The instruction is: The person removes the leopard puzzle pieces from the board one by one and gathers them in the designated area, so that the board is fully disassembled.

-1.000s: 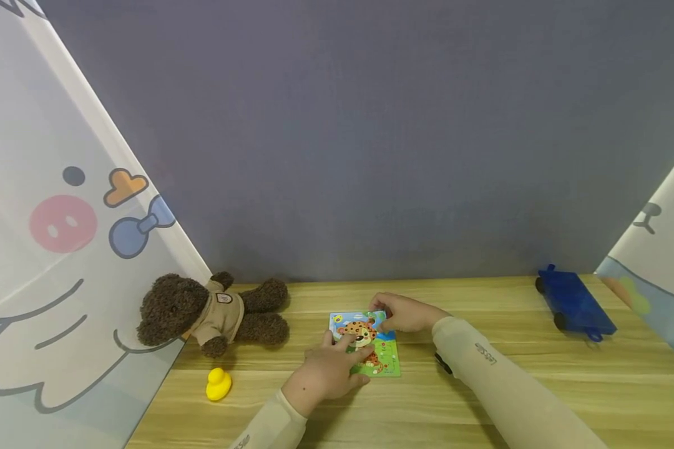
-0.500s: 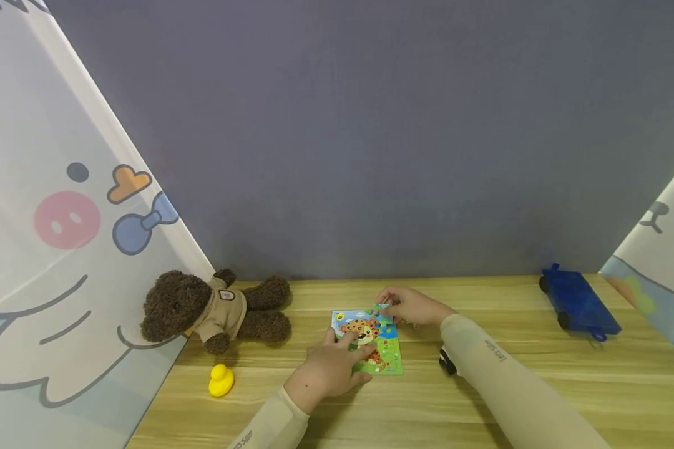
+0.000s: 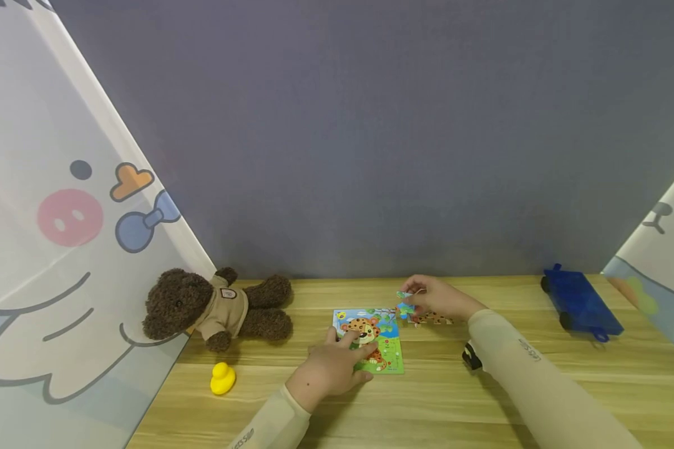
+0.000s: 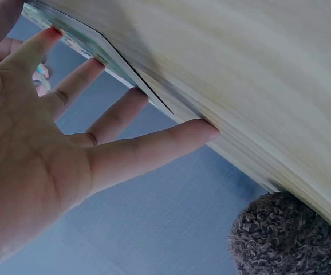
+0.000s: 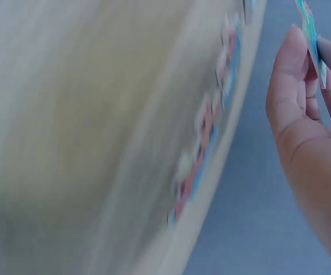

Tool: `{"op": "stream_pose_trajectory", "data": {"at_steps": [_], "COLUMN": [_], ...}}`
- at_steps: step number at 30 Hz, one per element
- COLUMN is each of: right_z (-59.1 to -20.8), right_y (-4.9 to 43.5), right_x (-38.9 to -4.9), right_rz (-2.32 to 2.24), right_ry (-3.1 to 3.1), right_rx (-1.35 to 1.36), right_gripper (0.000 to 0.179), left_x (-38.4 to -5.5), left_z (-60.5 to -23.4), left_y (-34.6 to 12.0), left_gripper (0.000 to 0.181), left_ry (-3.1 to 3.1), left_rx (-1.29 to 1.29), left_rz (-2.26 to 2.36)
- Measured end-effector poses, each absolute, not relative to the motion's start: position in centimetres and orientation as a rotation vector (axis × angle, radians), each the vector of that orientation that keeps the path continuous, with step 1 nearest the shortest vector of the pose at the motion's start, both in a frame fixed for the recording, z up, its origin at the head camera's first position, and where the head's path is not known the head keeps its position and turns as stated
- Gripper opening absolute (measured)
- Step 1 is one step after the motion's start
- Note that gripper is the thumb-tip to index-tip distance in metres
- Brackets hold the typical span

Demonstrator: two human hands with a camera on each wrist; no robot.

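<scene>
Grey wall (image 3: 359, 137) backs a wooden bench (image 3: 415, 408). Left hand (image 3: 332, 371) rests spread-fingered on the leopard puzzle (image 3: 394, 352); right hand (image 3: 440, 297) pinches one piece (image 3: 406, 309) beside it, probably a removal step; setting down needs a gentle release.

A stuffed bear (image 3: 228, 311) lies behind a toy duck (image 3: 223, 378) at the table's (image 3: 415, 405) left, a left hand (image 3: 336, 369) rests on a picture board (image 3: 390, 345) at center, loose puzzle pieces (image 3: 431, 318) lie to the board's right near a right hand (image 3: 437, 297) holding another piece (image 3: 405, 308), and a toy cart (image 3: 583, 304) sits far right before the back wall (image 3: 337, 137)
</scene>
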State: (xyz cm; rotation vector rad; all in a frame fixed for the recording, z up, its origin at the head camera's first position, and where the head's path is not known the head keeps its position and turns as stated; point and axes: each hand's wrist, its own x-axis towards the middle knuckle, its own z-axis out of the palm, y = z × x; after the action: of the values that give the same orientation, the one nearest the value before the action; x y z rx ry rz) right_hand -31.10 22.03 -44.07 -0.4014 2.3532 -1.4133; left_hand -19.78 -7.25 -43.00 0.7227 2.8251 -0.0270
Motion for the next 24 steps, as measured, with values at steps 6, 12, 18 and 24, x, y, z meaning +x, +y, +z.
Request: {"op": "stream_pose_trajectory", "data": {"at_steps": [6, 12, 18, 24], "right_z": [-43.1, -42.9, -43.4, -44.0], "right_y": [25.6, 29.4, 32.5, 34.6], "right_x": [-31.0, -30.8, -30.0, -29.3], "right_rz": [-1.43, -1.423, -1.381, -1.207], "right_ry": [2.406, 2.457, 2.438, 2.456], "right_rx": [-0.388, -0.338, -0.295, -0.231], "right_gripper": [0.035, 0.039, 0.038, 0.033], "left_x": [-19.8, -19.8, -19.8, -19.8], "left_z": [-43.0, -43.1, -43.2, -43.2], "left_y": [-7.2, -7.2, -7.3, -7.2], "left_gripper": [0.065, 0.065, 0.065, 0.065], "left_ry": [2.828, 2.826, 2.82, 2.822], "left_rx": [0.727, 0.72, 0.71, 0.709], "left_rz": [-0.03, -0.023, -0.013, -0.014]}}
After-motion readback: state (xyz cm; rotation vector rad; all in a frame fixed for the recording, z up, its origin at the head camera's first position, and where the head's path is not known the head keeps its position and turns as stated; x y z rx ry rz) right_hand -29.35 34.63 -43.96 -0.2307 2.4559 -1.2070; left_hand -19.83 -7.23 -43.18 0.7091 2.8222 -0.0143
